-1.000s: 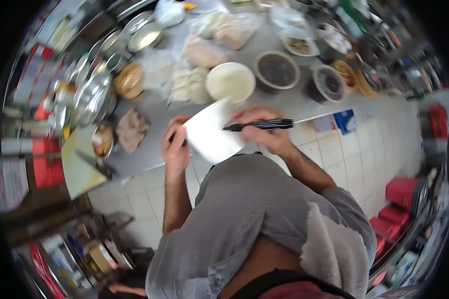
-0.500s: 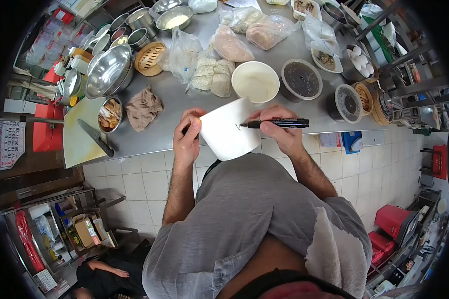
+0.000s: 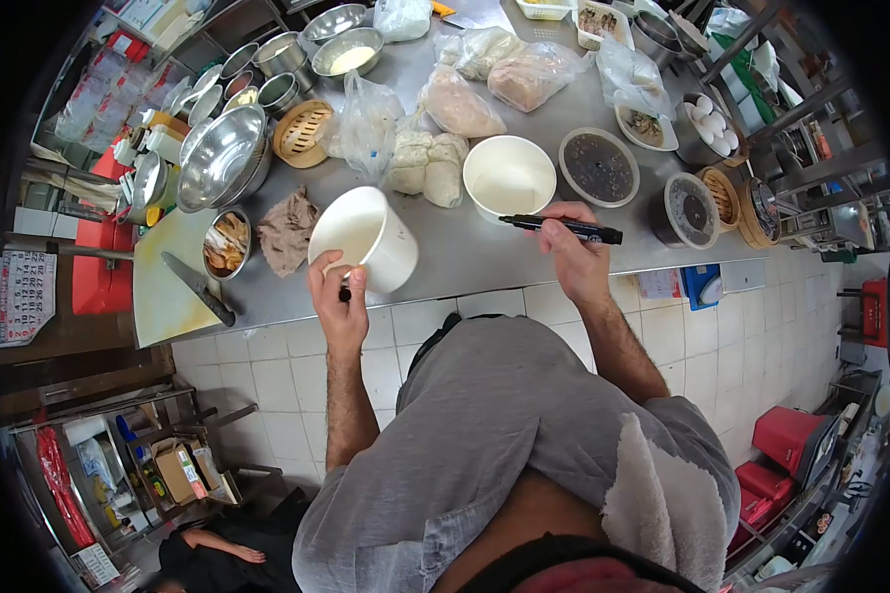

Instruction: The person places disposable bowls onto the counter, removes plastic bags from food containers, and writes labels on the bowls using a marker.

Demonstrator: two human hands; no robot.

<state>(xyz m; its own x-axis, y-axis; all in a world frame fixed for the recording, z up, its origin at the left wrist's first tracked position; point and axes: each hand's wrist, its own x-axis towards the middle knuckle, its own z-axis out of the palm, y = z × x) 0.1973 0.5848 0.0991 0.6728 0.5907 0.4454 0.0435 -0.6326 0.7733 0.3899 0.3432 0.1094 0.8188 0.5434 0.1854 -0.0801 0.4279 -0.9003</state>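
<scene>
My left hand (image 3: pixel 340 304) is closed at the near side of a white tub (image 3: pixel 391 255), fingertips at its rim. A small black marker cap (image 3: pixel 344 294) is tucked between those same fingers. The tub's open mouth faces up and to the left, and it is at the table's front edge; whether it rests there I cannot tell. In my right hand (image 3: pixel 576 259) is a black marker (image 3: pixel 581 231), uncapped, its tip pointing left. Just beyond that tip stands a second white tub (image 3: pixel 509 178) with pale contents.
Bagged dough-like lumps (image 3: pixel 428 166) and bagged pale meat (image 3: pixel 462 102) lie behind. To the right are lidded dark tubs (image 3: pixel 599 168) and a pot of eggs (image 3: pixel 710 127). Left sit a brown cloth (image 3: pixel 285 232), a steel bowl (image 3: pixel 222 158) and a knife (image 3: pixel 198 287) on a cutting board.
The white tub has swung left and turned mouth up, away from the marker. My left hand moved left and down with it. The right hand shifted slightly right, still holding the marker.
</scene>
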